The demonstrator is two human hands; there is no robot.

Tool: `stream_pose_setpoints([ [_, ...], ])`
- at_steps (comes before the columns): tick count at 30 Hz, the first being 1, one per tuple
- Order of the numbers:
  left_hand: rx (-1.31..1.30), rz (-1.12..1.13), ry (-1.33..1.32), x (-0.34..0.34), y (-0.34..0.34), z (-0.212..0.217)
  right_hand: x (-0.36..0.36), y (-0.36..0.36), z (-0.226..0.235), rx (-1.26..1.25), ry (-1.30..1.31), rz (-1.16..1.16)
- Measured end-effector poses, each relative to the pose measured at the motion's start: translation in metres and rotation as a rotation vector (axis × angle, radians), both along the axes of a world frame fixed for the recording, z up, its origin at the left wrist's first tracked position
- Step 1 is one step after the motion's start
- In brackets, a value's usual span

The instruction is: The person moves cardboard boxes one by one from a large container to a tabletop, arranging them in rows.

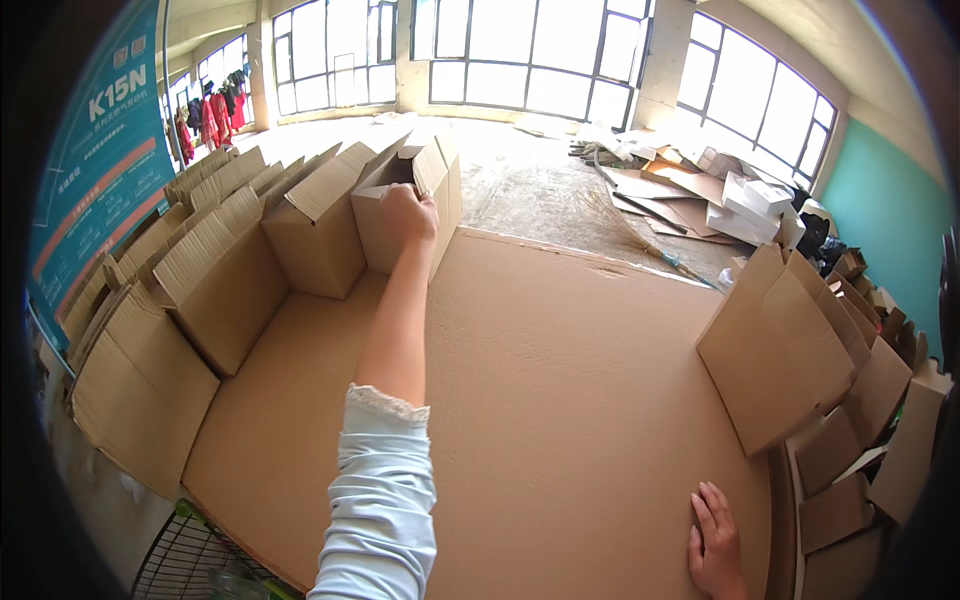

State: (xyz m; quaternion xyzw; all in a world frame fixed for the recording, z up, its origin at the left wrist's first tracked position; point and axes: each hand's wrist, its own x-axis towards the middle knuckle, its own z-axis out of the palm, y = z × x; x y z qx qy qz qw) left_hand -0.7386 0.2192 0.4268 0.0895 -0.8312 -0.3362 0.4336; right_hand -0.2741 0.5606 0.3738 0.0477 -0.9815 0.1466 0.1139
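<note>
My left hand (pixel 411 212), its arm stretched far forward, is closed on the near top edge of an open cardboard box (pixel 382 238). That box stands upright at the far end of a row, with its flaps raised. Just left of it is another cardboard box (pixel 318 240) with a flap up. My right hand (pixel 715 545) lies at the lower right with its fingers stretched out on the brown cardboard surface (pixel 560 400). Nothing shows in the right hand.
More open boxes (pixel 225 285) line the left side. Folded cartons (pixel 785 350) lean at the right edge. A wire basket (pixel 190 560) stands at the lower left, below a blue banner (pixel 95 170). Flattened cardboard and white foam blocks (pixel 745 210) are heaped on the floor (pixel 510 190) by the windows.
</note>
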Motion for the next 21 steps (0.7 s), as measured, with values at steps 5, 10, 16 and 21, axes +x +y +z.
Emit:
stream_pose_setpoints([
  [5,-0.114,-0.124,0.007,0.058,-0.034,0.0,0.008,0.017,-0.017,0.037,0.046,-0.004],
  [10,-0.2,-0.216,0.02,0.139,-0.051,0.009,0.012,0.021,-0.023,0.026,0.113,0.015],
  [16,-0.155,-0.415,0.026,0.231,-0.072,0.014,0.014,0.023,-0.029,0.021,0.188,0.043],
  [21,-0.145,-0.472,0.052,0.299,-0.113,0.018,0.012,0.026,-0.039,0.051,0.218,0.058],
])
